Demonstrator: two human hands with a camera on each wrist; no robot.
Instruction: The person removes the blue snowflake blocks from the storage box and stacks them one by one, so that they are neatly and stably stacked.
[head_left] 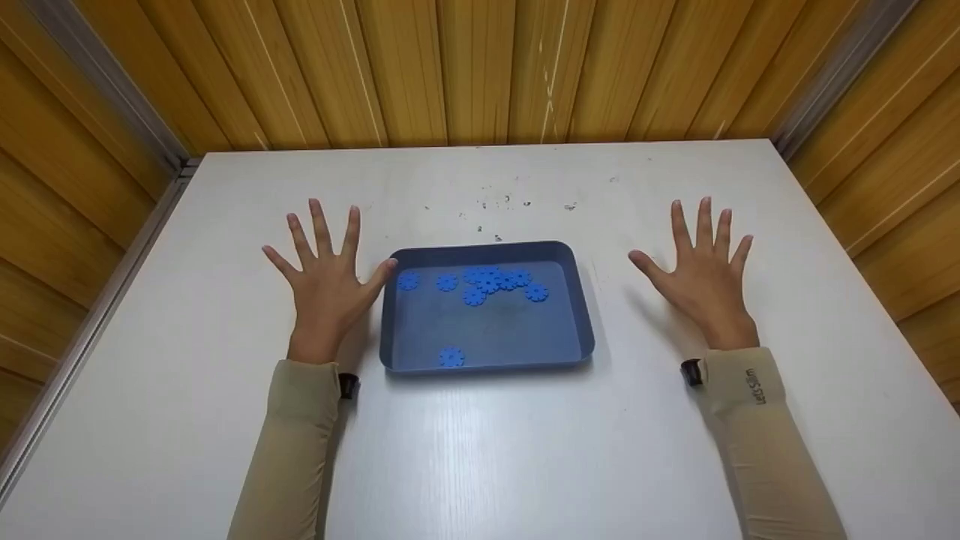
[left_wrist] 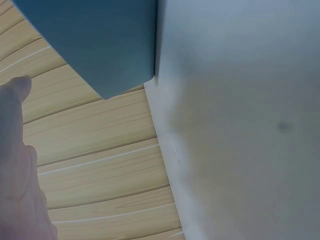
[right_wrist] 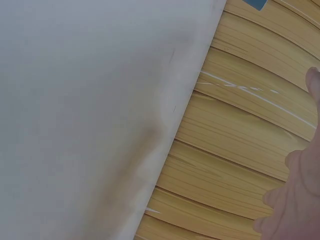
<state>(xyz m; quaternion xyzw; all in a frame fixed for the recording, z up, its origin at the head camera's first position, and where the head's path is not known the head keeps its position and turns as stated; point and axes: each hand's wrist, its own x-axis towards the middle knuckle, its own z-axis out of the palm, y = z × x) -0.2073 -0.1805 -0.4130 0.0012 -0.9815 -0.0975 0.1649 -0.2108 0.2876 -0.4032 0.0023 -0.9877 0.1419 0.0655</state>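
Observation:
Between my two hands lies a shallow blue-grey tray holding several small blue notched discs. Most discs are bunched toward the tray's far side, some overlapping; a single disc lies by the near wall. My left hand is spread wide at the left of the tray, its thumb tip right at the far left corner. To the right, apart from the tray, my right hand is spread with nothing in it. The left wrist view shows the tray's side close by; a tray corner peeks into the right wrist view.
A white table carries everything, with dark scuff marks beyond the tray. Wood-patterned panels rise behind the table's far edge and on both sides. Each sleeve has a dark band device at the wrist.

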